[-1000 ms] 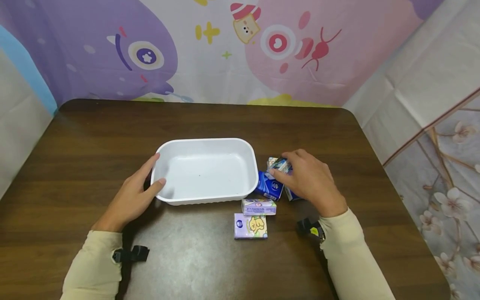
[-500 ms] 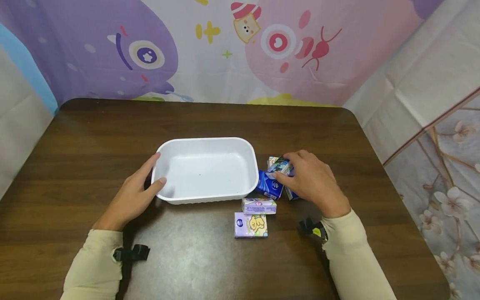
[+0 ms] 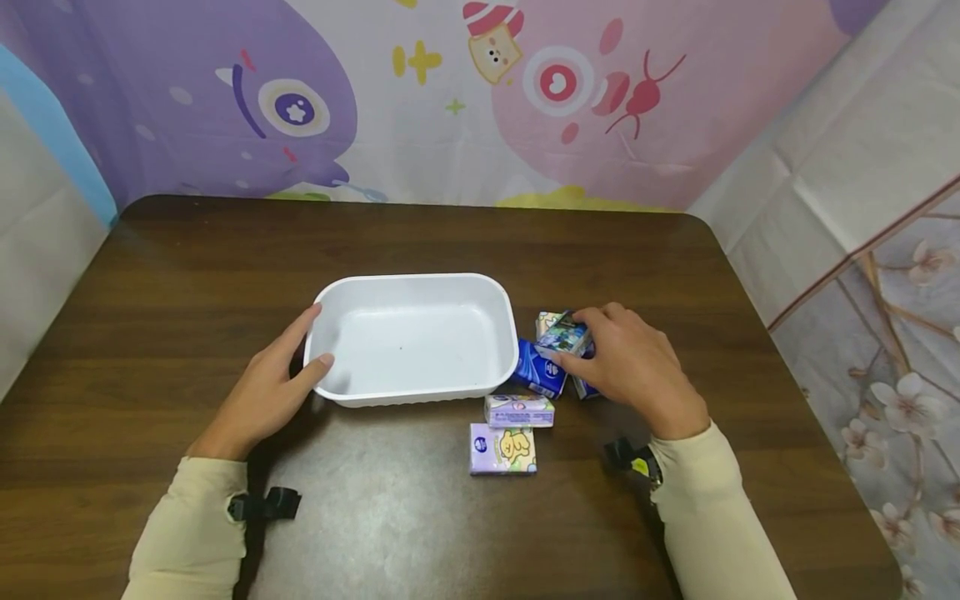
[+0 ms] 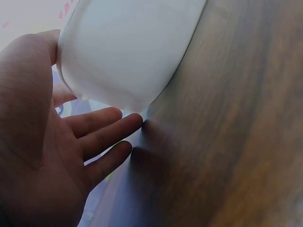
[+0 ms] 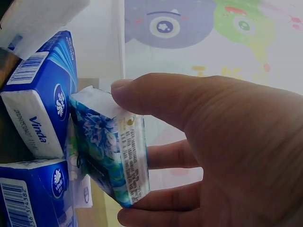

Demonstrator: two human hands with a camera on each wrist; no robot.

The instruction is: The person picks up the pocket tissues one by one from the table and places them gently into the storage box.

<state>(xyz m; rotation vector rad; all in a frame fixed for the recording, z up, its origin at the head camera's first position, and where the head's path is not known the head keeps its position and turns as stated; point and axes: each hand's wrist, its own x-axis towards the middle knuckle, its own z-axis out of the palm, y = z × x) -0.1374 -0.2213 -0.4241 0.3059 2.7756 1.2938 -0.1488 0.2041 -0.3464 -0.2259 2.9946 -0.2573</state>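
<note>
Blue-green packet (image 5: 112, 150) is pinched by right fingers (image 5: 171, 156), tray (image 3: 412, 329) gripped by left fingers (image 4: 113, 134). Picking-up looks the step; lifting seems called for.

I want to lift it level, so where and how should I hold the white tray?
Probably take the white tray by its rim at both short ends, from left and right: it's oblong. The adjacent blue pack crowds the right end's nearer half, so hold farther back there.

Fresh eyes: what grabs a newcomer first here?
Probably the white tray near the middle of the table, with the left hand touching its left end. To its right, the right hand pinches a floral packet near blue packs and lilac packs. Behind the table hangs a cartoon backdrop.
</note>
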